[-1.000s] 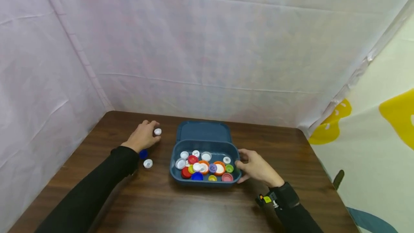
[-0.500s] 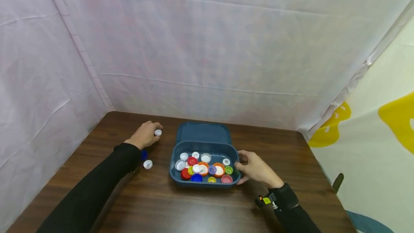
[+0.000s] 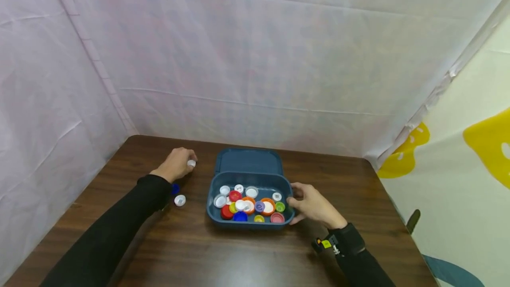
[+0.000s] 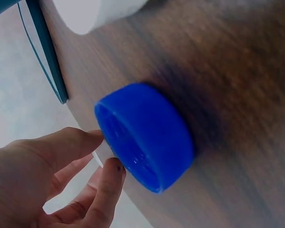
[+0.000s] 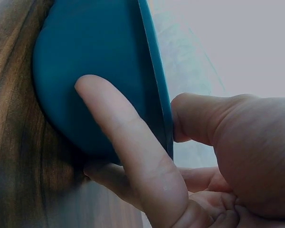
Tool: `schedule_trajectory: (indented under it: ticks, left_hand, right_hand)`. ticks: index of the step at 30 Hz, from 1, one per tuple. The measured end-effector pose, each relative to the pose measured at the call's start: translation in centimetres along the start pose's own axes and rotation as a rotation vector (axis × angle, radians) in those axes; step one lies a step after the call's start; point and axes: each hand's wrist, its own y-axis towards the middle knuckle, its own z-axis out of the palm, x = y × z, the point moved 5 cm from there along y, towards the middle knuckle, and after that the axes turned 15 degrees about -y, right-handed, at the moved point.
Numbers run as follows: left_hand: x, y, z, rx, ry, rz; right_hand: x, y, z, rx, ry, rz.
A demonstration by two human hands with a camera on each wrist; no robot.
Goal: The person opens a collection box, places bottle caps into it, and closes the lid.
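At the table's left side, my left hand (image 3: 175,165) pinches a small white bottle cap (image 3: 191,163) between thumb and fingers; in the left wrist view only a sliver of it shows behind a blue bottle cap (image 4: 156,137). That blue cap lies by the left cuff, and another white bottle cap (image 3: 180,200) is just nearer to me. My right hand (image 3: 312,205) grips the right end of a dark blue plastic box (image 3: 247,225), thumb at the rim and fingers along the outer wall (image 5: 95,42). Several colourful bottle caps (image 3: 260,207) lie inside the box.
The box's lid (image 3: 249,161) is folded back flat behind it. Under everything is a brown wood-grain table (image 3: 223,256). White cloth (image 3: 255,56) hangs along the table's back and left edges, with yellow-patterned cloth (image 3: 490,141) at the right.
The white cap by my left fingers has tilted and more of it is now covered by them. My right hand keeps its grip on the box.
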Motion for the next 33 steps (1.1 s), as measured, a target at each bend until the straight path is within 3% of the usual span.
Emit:
schedule_trajectory:
  ticks: [4, 7, 9, 14, 16, 24, 33]
  left_hand:
    - [1.9, 0.7, 0.7, -0.06, -0.006, 0.029]
    - [1.9, 0.6, 0.6, -0.08, -0.014, 0.068]
    - [0.1, -0.2, -0.1, -0.082, -0.013, 0.09]
    - [-6.9, -3.2, -2.1, -0.076, -0.057, 0.087]
    - [-9.0, -4.1, -2.5, -0.069, -0.075, 0.086]
    - [-14.0, -5.8, -1.9, -0.057, -0.075, 0.145]
    - [-19.1, -7.6, 0.0, -0.002, -0.043, 0.248]
  right_hand:
    - [0.1, 0.0, 0.0, -0.001, 0.009, 0.0]
    - [0.0, 0.1, 0.0, -0.001, 0.012, 0.004]
    - [-0.1, 0.1, 0.0, 0.003, 0.011, 0.004]
    - [-0.4, 0.3, -0.1, -0.004, 0.001, 0.016]
    - [-0.4, 0.4, -0.2, -0.009, -0.001, 0.021]
    - [-0.2, 0.1, -0.2, 0.01, 0.013, 0.008]
    - [-0.1, 0.1, -0.1, 0.014, 0.02, 0.008]
